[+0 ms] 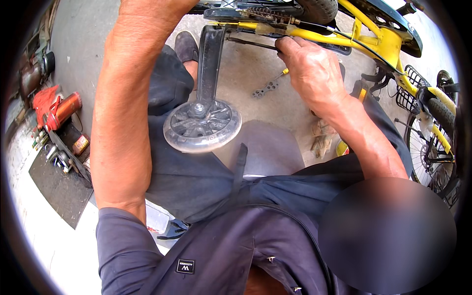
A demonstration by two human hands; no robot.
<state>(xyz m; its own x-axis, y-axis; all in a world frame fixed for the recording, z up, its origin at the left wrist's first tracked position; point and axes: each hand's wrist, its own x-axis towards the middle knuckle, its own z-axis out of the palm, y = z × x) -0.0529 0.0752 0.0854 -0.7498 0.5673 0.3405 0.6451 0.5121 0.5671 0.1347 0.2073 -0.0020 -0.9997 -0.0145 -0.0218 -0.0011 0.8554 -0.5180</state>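
My right hand (314, 69) is closed round the end of a slim dark metal bar, perhaps a wrench (253, 44). Its far end reaches left beneath the yellow bicycle frame (319, 37), close to a black bracket (211, 64). The bracket hangs from the bicycle, with a small clear-rimmed training wheel (202, 127) bolted at its lower end, over my lap. My left hand (160, 4) runs past the upper edge beside the bicycle, so its fingers are hidden. A dark tyre (319, 7) and a coil spring (268, 14) show at the top.
On the concrete floor lies a flat silver tool with holes (265, 91), near a yellow-ended piece (285, 72). Another yellow bicycle with a black wire basket (412, 91) stands at right. Leftward are an orange-red cylinder (69, 105) and a dark open tray (64, 147) holding small parts.
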